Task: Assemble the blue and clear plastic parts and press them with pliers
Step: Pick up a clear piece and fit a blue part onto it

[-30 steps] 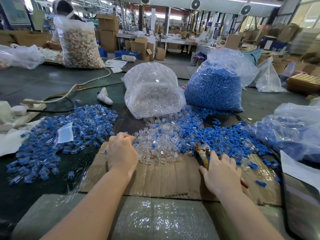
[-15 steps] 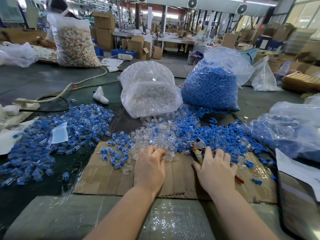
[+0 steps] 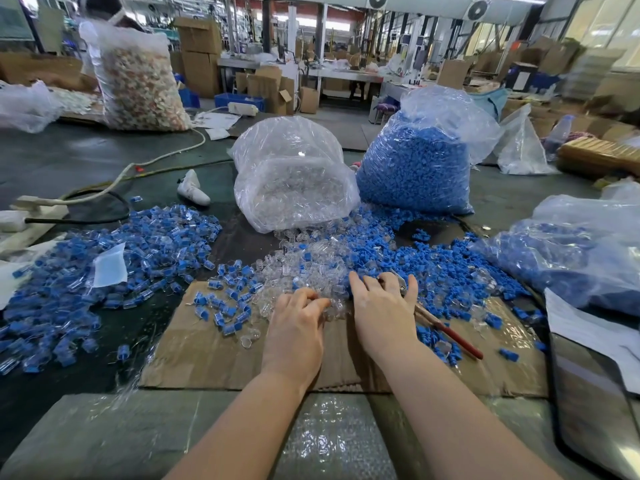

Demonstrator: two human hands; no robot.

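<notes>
Both hands sit at the near edge of the loose parts, picking stage. Left hand (image 3: 298,318) has fingers curled into the clear plastic parts (image 3: 304,268), fingertips pinching or raking at a piece; whether it actually holds one I cannot tell. Right hand (image 3: 382,306) lies just beside it, fingers spread fairly straight over the head of the pliers (image 3: 446,327), pressing or covering rather than gripping; red handles stick out behind the palm toward the near right, lying on the cardboard sheet (image 3: 207,355).

Just ahead of the right fingertips: loose blue plastic parts (image 3: 433,265). Left of the left hand: a few assembled blue-and-clear pieces (image 3: 225,299) scattered on the cardboard, and farther left a big heap of finished pieces (image 3: 114,268). Beyond the grips stand the bag of clear parts (image 3: 294,181) and the bag of blue parts (image 3: 419,164), both spilling toward the hands.

Step, as I judge it: selecting one clear part, no press yet. Next move calls for a clean single-piece pinch, a blue part picked to mate with it, then a proper grip on the pliers' handles.
</notes>
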